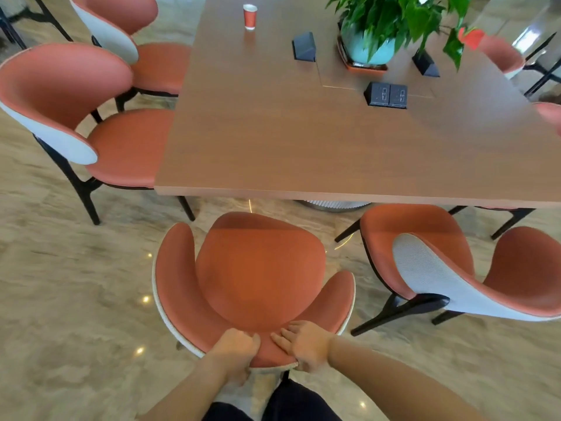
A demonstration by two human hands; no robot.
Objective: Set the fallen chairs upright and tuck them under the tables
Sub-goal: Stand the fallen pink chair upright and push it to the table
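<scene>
Holding chair point(258, 268) by backrest top, left hand point(235, 347) curled over rim, right hand point(303, 340) gripping too; upright, ready for push under table point(273, 132).

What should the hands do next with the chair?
Probably push the chair straight forward. It stands upright, but its seat is still out in front of the table edge. The left hand and right hand both grip the top of its backrest.

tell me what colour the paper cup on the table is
Red-orange with a white rim; the paper cup shows in the head view, on the table.
</scene>
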